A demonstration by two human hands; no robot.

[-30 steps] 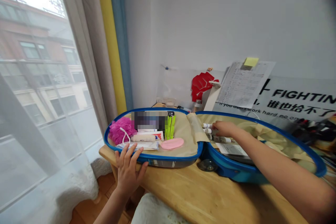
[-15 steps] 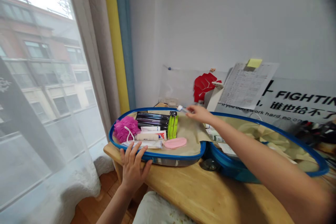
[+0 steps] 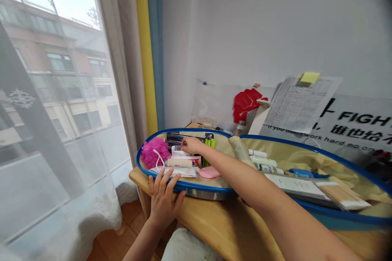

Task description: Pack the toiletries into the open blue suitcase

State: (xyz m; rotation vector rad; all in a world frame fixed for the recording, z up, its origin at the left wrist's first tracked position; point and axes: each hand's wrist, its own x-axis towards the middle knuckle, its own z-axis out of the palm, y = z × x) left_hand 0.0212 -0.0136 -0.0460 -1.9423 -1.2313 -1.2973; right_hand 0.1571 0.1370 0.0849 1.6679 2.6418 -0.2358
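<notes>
One small white tube [image 3: 176, 148] was held in the left half of an open blue suitcase [image 3: 211, 190] on a wooden worktop [image 3: 214, 228], a person's right hand [image 3: 192, 145] grasping it near its right end with pinched fingers. Its long axis ran roughly left to right, the exposed end pointing left toward a single magenta bath pouf [image 3: 154, 153]. The left hand [image 3: 164, 203] lay on the near rim, fingers spread and clasping nothing.

Directly in front of the tube sat one white item [image 3: 180, 153], partly covered, then one white-and-red tube [image 3: 198, 160], one cream-coloured tube [image 3: 179, 163], one flat white packet [image 3: 183, 172] and one pink oval case [image 3: 208, 172]. Dark flat packs [image 3: 174, 136] lay behind, too overlapped to count.

The right half carried three slim containers [image 3: 266, 161] side by side, caps pointing different ways, along with one blue item [image 3: 301, 173], one flat white box [image 3: 294, 184] and one pack of thin wooden sticks [image 3: 338, 193].
</notes>
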